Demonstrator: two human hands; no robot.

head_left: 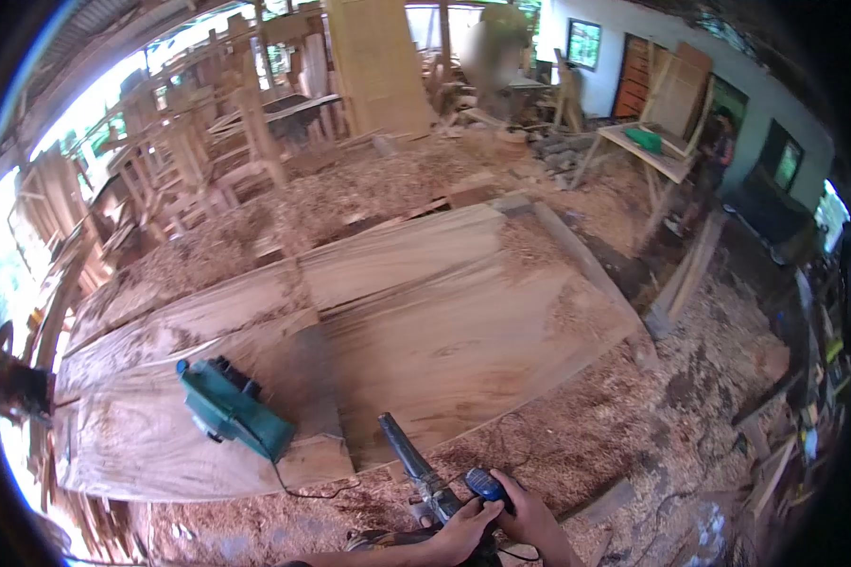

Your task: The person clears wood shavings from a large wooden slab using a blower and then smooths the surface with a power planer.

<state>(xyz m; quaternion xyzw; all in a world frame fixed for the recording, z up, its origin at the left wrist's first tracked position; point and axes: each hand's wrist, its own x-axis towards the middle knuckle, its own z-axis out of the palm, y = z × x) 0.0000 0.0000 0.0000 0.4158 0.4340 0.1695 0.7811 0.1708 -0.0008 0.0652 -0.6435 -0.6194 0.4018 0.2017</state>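
Observation:
At the bottom centre, my left hand is closed on the body of a black blower. Its long nozzle points up and left over the edge of a large wooden panel. My right hand is wrapped round a blue and black part beside the blower; whether that part is attached cannot be made out. A green electric planer lies on the left part of the panel, its cord trailing toward the front edge. Wood shavings lie along the panel's far and right sides.
Shavings cover the floor around the panel. Stacked boards and wooden frames stand at the back left. A person is beside a small wooden table at the back right. Another blurred figure is at the back centre.

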